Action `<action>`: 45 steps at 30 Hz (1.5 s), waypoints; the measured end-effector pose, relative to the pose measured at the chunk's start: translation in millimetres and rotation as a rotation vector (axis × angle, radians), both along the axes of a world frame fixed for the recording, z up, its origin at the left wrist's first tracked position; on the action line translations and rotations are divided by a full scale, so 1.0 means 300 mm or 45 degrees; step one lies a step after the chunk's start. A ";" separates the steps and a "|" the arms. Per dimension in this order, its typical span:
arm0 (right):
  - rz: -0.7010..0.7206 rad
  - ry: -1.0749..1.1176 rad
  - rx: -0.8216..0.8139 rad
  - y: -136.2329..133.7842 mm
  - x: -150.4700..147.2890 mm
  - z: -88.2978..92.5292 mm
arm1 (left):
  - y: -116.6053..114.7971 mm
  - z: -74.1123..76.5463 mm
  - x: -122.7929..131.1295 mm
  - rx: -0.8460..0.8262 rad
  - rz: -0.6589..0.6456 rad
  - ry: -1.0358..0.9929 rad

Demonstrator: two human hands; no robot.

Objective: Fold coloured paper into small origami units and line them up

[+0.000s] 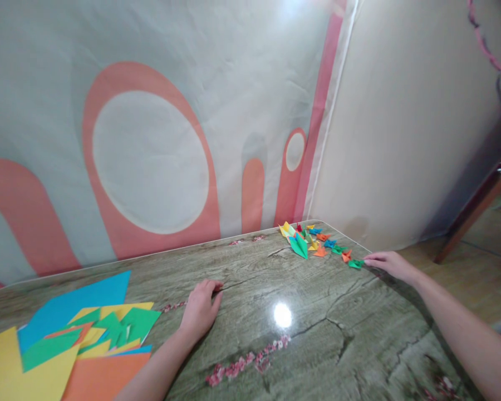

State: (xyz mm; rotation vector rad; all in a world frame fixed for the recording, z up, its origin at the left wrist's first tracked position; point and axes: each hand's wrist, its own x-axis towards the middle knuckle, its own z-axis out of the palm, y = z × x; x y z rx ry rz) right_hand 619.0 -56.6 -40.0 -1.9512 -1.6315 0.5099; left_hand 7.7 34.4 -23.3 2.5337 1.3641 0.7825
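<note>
My right hand (390, 263) reaches to the table's far right edge, fingertips pinched on a small green folded paper piece (355, 264) at the end of a row of small coloured origami figures (317, 240). My left hand (201, 308) rests on the tabletop near the middle, fingers loosely curled under, with nothing seen in it. A pile of coloured paper sheets (73, 345), blue, yellow, green and orange, lies to the left of it.
The wood-grain tabletop (317, 334) carries pink flower print and a lamp glare. A grey and pink banner (150, 139) hangs behind the table. A beige wall (409, 139) is at right, with floor and a wooden leg (476, 217) beyond.
</note>
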 end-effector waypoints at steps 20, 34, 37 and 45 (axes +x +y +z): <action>-0.032 0.118 0.067 -0.008 -0.049 0.014 | -0.009 0.012 0.001 -0.010 0.023 0.027; -0.190 0.081 0.467 0.034 -0.255 0.160 | -0.030 0.014 0.010 -0.037 0.043 0.020; 0.089 0.004 0.413 0.086 -0.420 0.205 | -0.045 0.017 0.015 -0.084 0.076 0.017; 0.951 -0.134 0.245 0.124 -1.056 0.189 | -0.048 -0.006 0.009 -0.134 0.094 -0.070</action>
